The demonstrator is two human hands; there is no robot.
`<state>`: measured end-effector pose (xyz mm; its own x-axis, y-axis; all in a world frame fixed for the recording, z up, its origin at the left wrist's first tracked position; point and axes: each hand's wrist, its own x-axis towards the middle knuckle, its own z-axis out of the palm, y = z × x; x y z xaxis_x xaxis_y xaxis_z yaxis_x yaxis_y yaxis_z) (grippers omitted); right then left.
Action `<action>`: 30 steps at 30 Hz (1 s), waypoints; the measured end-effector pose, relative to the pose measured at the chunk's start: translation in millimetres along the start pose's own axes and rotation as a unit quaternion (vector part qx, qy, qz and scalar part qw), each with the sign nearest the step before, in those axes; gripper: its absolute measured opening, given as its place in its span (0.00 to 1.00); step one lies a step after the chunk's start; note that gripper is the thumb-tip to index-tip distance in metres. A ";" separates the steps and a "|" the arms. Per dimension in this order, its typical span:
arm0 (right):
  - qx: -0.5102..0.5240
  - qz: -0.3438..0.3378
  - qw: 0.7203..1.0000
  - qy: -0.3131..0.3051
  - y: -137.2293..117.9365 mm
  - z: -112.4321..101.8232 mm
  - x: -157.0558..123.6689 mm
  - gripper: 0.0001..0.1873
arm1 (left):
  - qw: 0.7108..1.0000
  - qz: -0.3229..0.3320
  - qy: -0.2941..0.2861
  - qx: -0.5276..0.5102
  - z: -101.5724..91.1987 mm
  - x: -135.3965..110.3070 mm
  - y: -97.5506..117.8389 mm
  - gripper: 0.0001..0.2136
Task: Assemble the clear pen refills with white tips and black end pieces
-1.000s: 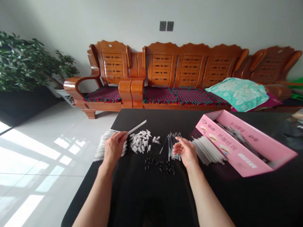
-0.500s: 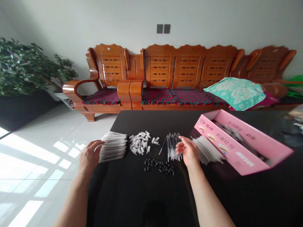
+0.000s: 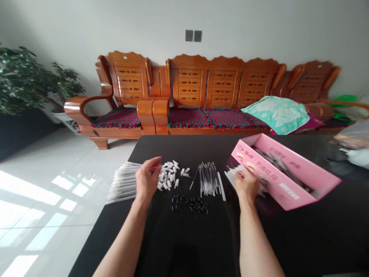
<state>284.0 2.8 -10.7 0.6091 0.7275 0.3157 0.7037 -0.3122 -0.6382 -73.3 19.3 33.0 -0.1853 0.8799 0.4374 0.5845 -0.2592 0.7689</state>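
Observation:
My left hand [image 3: 147, 179] hovers between a stack of white pen barrels [image 3: 122, 182] and a heap of small white pen tips [image 3: 168, 175]; its fingers are curved and apart, with nothing seen in them. My right hand [image 3: 246, 184] has its fingers closed on a white pen barrel in the right-hand pile of barrels [image 3: 231, 174], beside the pink box; the fingertips are partly hidden. Between the hands lie a bundle of dark-tipped pen refills [image 3: 209, 179] and one separate white barrel [image 3: 221, 186]. Small black plugs [image 3: 190, 203] are scattered nearer to me.
A pink cardboard box [image 3: 288, 184] holding dark, thin items stands at the right of the black table [image 3: 178, 238]. Beyond the table is a wooden sofa [image 3: 190, 80] with a turquoise pillow [image 3: 276, 113]. Plastic bags [image 3: 354, 142] lie at the far right.
My left hand has moved right from the barrel stack towards the white tips. My right hand has moved right from the refills to the barrel pile. The view has shifted slightly.

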 end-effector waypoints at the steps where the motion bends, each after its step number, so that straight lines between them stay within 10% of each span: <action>1: -0.066 0.006 0.997 -0.026 -1.3 -0.7 -0.8 0.10 | 1.000 0.014 -0.020 -0.009 14.2 -4.5 4.3 0.13; 10: -0.223 -0.014 0.964 -0.145 -13.4 0.8 -9.1 0.09 | 0.990 0.063 -0.120 0.044 60.4 -37.8 -0.1 0.11; 15: 0.074 0.013 0.994 -0.073 -26.3 2.6 -13.7 0.11 | 0.988 0.052 -0.128 0.071 62.4 -38.4 5.6 0.08; 20: 0.450 0.129 0.870 -0.154 -40.8 15.6 -26.3 0.14 | 0.962 0.073 -0.224 0.141 73.1 -48.7 21.4 0.04; 30: 0.588 0.185 0.751 -0.236 -43.8 23.9 -29.9 0.17 | 0.943 0.038 -0.227 0.239 80.6 -54.2 20.4 0.07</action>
<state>226.2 9.3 -9.0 0.2898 0.9463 -0.1433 -0.4608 0.0068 -0.8875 12.3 -1.6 -12.6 0.1656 0.9738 0.1556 0.8921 -0.2152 0.3972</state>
